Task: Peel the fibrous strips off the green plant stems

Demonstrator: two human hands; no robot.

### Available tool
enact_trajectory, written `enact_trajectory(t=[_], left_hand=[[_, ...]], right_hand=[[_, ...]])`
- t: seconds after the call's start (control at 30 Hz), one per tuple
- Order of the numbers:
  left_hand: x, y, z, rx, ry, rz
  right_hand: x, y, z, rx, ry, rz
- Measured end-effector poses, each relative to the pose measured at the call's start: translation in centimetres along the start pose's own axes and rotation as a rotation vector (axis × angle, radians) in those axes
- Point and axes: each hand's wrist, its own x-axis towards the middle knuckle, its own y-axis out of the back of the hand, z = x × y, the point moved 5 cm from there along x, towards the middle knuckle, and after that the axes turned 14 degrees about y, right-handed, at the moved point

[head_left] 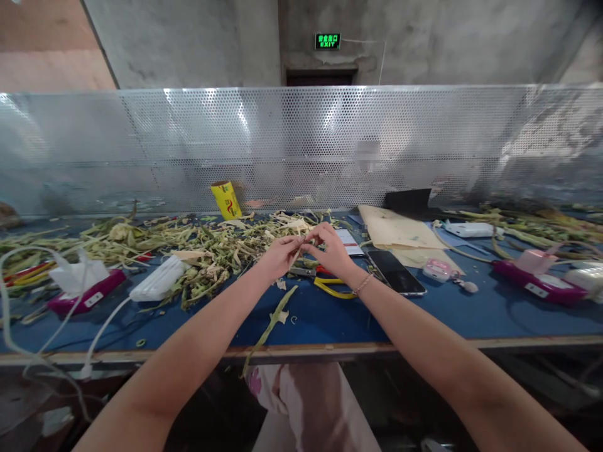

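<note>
My left hand [281,254] and my right hand [330,248] meet above the middle of the blue table [325,320], fingertips pinched together. Something small and pale, perhaps a bit of plant, is between them, too small to make out. Just below my right hand lie scissors with yellow and red handles [334,289], partly hidden by the wrist. A limp green stalk [276,320] hangs over the table's front edge. Behind my left hand spreads a heap of wilted green stems and leaves [211,257].
Left stand a white power bank [159,278] with a cable and a purple tissue box [87,292]. Right lie a dark phone [396,272], cardboard [400,227], a pink earbud case [438,270] and another purple box [539,282]. A perforated metal screen [301,144] runs behind.
</note>
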Motion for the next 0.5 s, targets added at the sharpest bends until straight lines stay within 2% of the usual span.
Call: enact_trajectory(t=[0.1, 0.2, 0.5], left_hand=[[0.4, 0.4, -0.1, 0.065, -0.021, 0.009], [0.6, 0.3, -0.2, 0.135, -0.045, -0.006], [-0.4, -1.1, -0.4, 0.199, -0.029, -0.040]], right_hand=[[-0.1, 0.1, 0.3, 0.033, -0.070, 0.023], [-0.2, -0.3, 0.7, 0.065, -0.099, -0.013], [0.2, 0.3, 0.6, 0.081, -0.159, 0.041]])
